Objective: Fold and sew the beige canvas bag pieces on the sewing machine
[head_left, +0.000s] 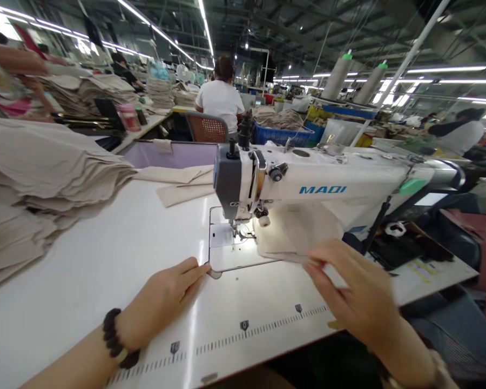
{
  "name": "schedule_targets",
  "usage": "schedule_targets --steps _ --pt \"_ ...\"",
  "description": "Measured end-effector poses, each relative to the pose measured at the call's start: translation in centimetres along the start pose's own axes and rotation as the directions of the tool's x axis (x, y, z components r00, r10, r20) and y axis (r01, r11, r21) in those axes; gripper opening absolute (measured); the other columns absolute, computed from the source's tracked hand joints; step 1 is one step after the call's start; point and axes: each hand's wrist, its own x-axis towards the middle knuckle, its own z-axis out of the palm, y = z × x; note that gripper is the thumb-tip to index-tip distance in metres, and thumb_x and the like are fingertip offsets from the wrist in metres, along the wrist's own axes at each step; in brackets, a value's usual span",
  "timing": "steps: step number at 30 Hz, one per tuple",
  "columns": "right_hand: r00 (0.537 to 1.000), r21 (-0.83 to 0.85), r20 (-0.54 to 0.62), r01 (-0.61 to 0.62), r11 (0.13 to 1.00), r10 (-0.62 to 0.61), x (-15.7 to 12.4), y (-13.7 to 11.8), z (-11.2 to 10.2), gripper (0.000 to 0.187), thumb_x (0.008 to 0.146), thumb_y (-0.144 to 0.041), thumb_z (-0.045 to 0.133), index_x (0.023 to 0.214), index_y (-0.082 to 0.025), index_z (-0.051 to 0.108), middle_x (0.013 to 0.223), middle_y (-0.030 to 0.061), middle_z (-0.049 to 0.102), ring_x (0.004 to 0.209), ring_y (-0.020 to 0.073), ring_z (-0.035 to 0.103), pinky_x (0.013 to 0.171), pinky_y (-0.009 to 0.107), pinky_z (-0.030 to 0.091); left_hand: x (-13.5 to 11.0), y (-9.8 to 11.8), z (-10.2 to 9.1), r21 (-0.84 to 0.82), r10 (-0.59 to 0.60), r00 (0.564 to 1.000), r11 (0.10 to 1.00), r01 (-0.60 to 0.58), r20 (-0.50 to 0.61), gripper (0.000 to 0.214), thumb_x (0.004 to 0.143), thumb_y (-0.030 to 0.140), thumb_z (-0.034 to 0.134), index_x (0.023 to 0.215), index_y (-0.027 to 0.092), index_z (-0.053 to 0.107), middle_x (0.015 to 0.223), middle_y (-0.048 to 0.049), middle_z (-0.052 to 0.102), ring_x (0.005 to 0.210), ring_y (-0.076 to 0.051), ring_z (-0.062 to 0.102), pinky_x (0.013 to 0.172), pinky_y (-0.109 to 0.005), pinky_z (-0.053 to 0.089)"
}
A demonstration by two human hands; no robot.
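Observation:
My left hand (164, 294) lies on the white table with its fingers drawn together, the tips at the front left corner of the sewing machine's metal bed plate (227, 259). Whether anything small is between those fingertips is hidden. To the right, my right hand (358, 294), a little blurred, has thumb and forefinger at the near edge of a beige fabric piece (295, 229) and seems to pinch it. That fabric lies under the arm of the white sewing machine (324, 178), right of the lit needle and presser foot (241, 232).
Stacked beige fabric pieces (52, 173) cover the table's left side. More beige strips (178, 181) lie behind the machine head. A ruler scale (245, 329) runs along the front edge. Beyond are a seated person (222, 100), a blue crate (281, 138) and thread cones (336, 78).

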Motion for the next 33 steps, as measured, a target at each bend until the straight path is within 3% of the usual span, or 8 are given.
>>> schedule_targets --steps 3,6,12,15,23,28,33 --pt "0.983 -0.058 0.160 -0.084 0.995 0.093 3.1 1.8 4.1 0.012 0.087 -0.023 0.048 0.088 -0.015 0.057 0.089 0.0103 0.058 0.083 0.0225 0.056 0.071 0.034 0.046 0.0 -0.1 0.0 0.001 0.008 1.000 1.000 -0.008 -0.004 0.038 0.093 0.027 0.026 0.112 0.017 0.058 0.091 -0.0048 0.062 0.072 -0.014 0.063 0.066 -0.025 0.053" --pt "0.931 -0.131 0.315 -0.151 0.980 0.186 3.6 3.2 6.3 0.005 0.081 -0.018 0.057 0.085 -0.014 0.057 0.088 0.0086 0.058 0.084 0.0223 0.055 0.074 0.033 0.045 -0.1 -0.1 0.0 0.019 0.027 0.999 0.999 -0.026 -0.026 0.039 0.094 0.028 0.025 0.112 0.017 0.058 0.090 -0.0056 0.062 0.070 -0.014 0.063 0.064 -0.024 0.053" --pt "0.892 -0.095 0.405 -0.177 0.980 0.201 2.3 4.7 5.1 0.009 0.082 -0.014 0.053 0.074 -0.017 0.055 0.076 0.0027 0.057 0.073 0.0175 0.055 0.066 0.028 0.041 -0.1 -0.2 -0.2 -0.001 0.055 0.998 0.999 -0.055 -0.025 0.039 0.094 0.028 0.025 0.109 0.016 0.059 0.090 -0.0061 0.062 0.070 -0.015 0.064 0.062 -0.024 0.053" --pt "0.891 -0.037 0.388 -0.243 0.969 0.238 2.0 4.7 4.6 0.008 0.083 -0.012 0.049 0.077 -0.016 0.055 0.074 0.0024 0.057 0.069 0.0172 0.054 0.063 0.028 0.039 0.0 -0.3 -0.1 -0.015 0.044 0.999 0.999 -0.045 -0.022 0.038 0.094 0.030 0.027 0.111 0.018 0.058 0.092 -0.0055 0.062 0.070 -0.015 0.064 0.062 -0.024 0.052" --pt "0.896 0.146 0.302 -0.382 0.913 0.326 2.7 4.3 4.9 0.017 0.075 -0.010 0.043 0.064 -0.017 0.053 0.078 0.0033 0.053 0.068 0.0143 0.049 0.065 0.027 0.036 0.1 -0.4 -0.2 -0.001 0.037 0.999 0.999 -0.037 -0.014 0.041 0.094 0.032 0.025 0.112 0.017 0.059 0.092 -0.0059 0.063 0.070 -0.016 0.065 0.061 -0.022 0.052" --pt "0.846 0.339 0.314 -0.524 0.781 0.431 3.0 6.5 5.2 0.011 0.061 -0.014 0.047 0.052 -0.018 0.051 0.065 0.0010 0.051 0.059 0.0127 0.047 0.056 0.025 0.035 0.0 -0.7 0.1 0.048 0.078 0.995 0.996 -0.076 -0.057 0.044 0.094 0.035 0.024 0.111 0.016 0.060 0.092 -0.0069 0.064 0.069 -0.015 0.065 0.059 -0.021 0.052" --pt "0.741 0.550 0.412 -0.666 0.504 0.530 2.8 8.4 5.0 0.013 0.059 -0.026 0.047 0.050 -0.019 0.052 0.050 -0.0019 0.048 0.045 0.0100 0.041 0.045 0.023 0.032 0.1 -0.9 0.3 0.055 0.100 0.992 0.994 -0.097 -0.071 0.043 0.094 0.034 0.025 0.110 0.015 0.060 0.096 -0.0082 0.064 0.073 -0.016 0.066 0.059 -0.021 0.052"
